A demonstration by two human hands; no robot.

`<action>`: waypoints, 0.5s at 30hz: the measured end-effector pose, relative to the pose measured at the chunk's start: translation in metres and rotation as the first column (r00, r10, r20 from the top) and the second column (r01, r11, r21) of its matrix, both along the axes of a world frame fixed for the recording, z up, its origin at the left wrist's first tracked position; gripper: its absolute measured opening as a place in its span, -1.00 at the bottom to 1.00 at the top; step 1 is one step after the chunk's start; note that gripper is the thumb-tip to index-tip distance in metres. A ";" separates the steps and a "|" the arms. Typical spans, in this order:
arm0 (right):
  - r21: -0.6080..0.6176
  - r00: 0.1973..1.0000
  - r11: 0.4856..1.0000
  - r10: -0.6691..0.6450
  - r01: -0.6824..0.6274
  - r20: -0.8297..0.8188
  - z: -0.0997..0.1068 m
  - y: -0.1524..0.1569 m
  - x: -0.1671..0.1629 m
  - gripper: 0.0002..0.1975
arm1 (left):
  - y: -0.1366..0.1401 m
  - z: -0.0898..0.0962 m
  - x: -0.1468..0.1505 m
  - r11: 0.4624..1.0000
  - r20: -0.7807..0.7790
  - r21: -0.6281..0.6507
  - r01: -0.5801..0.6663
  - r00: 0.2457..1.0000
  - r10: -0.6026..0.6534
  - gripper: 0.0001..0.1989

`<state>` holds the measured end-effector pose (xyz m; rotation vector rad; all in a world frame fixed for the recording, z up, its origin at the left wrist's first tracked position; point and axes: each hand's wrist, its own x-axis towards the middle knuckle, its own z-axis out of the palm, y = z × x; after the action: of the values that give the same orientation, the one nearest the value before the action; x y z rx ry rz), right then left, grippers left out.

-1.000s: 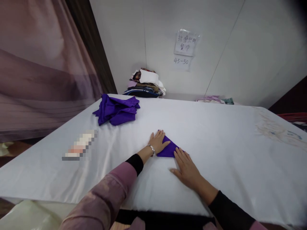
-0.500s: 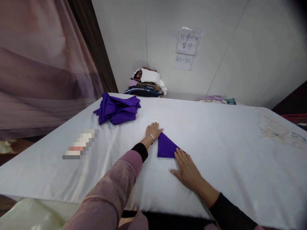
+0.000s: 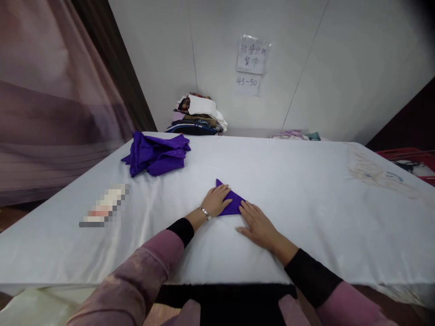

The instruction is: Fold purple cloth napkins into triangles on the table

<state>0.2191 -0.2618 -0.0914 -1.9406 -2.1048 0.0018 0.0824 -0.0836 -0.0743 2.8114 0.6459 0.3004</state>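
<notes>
A purple napkin (image 3: 234, 206), folded into a small triangle, lies flat on the white-covered table (image 3: 292, 181). My left hand (image 3: 217, 200), with a bracelet at the wrist, rests flat across the napkin's left part, fingers stretched out, and hides some of it. On the right corner lie the fingertips of my right hand (image 3: 258, 226), its fingers extended and the thumb apart on the tablecloth. One point of the triangle shows above my left fingers.
A loose heap of purple cloths (image 3: 156, 154) lies at the table's far left. Nearer stands a blurred-out flat object (image 3: 105, 206). Behind the table are a stack of folded clothes (image 3: 200, 113) and some pale cloths (image 3: 288, 134). A red basket (image 3: 408, 156) is at the right.
My left hand has come down from the triangle's top corner onto its left part. My right hand still lies on the right corner. The whole view has shifted slightly.
</notes>
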 end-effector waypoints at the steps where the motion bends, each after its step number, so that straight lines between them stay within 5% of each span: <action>1: -0.019 1.000 1.000 0.024 -0.024 -0.002 0.003 0.000 0.007 -0.34 | -0.002 0.003 0.000 1.000 -0.005 0.021 -0.010 1.000 0.010 -0.57; 10: -0.127 0.990 0.983 0.131 -0.136 -0.051 0.029 -0.006 0.062 -0.46 | -0.032 0.026 -0.007 0.979 -0.074 0.183 -0.090 0.992 0.105 -0.67; 15: -0.108 0.995 0.991 0.076 -0.084 -0.069 0.026 -0.006 0.054 -0.52 | -0.046 0.015 -0.002 0.986 0.089 0.167 0.031 0.995 -0.046 -0.65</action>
<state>0.2729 -0.2674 -0.0654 -1.8880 -2.1808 0.1993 0.0809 -0.1294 -0.0589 2.9413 0.5694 0.4960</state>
